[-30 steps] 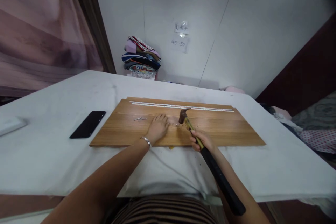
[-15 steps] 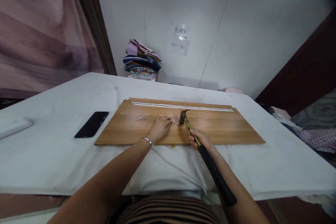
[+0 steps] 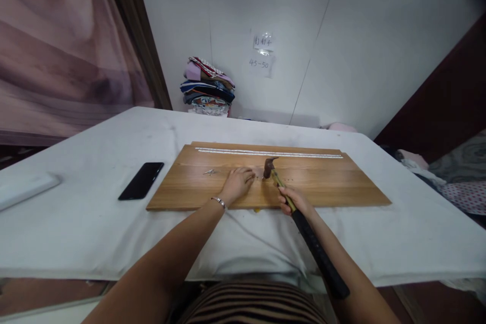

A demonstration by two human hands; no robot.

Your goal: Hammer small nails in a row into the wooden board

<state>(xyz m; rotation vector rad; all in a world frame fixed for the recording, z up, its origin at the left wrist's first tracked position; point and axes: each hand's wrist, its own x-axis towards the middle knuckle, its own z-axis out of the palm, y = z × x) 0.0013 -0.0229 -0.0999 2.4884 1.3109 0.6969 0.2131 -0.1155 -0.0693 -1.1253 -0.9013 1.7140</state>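
A claw hammer (image 3: pixel 286 197) with a rusty head and a yellow-and-black handle is gripped by my right hand (image 3: pixel 295 201), partway up the shaft. Its head is low over the wooden board (image 3: pixel 334 187), right beside a small nail (image 3: pixel 263 178). My left hand (image 3: pixel 240 183) rests on the board left of the hammer head, fingers laid down on the wood; I see nothing held in it. A few loose nails (image 3: pixel 210 172) lie on the board farther left. Small dark dots, nail heads or holes, run in a row on either side of the hammer head.
Two white strips (image 3: pixel 269 153) lie along the board's far edge. A black phone (image 3: pixel 141 181) is on the white-covered table (image 3: pixel 87 233) left of the board, with a white object (image 3: pixel 28 188) beyond it. Folded clothes (image 3: pixel 208 86) are stacked by the wall.
The whole view has shifted slightly, so the board and hands appear a little farther right. Both hands and the hammer keep nearly the same places on the board.
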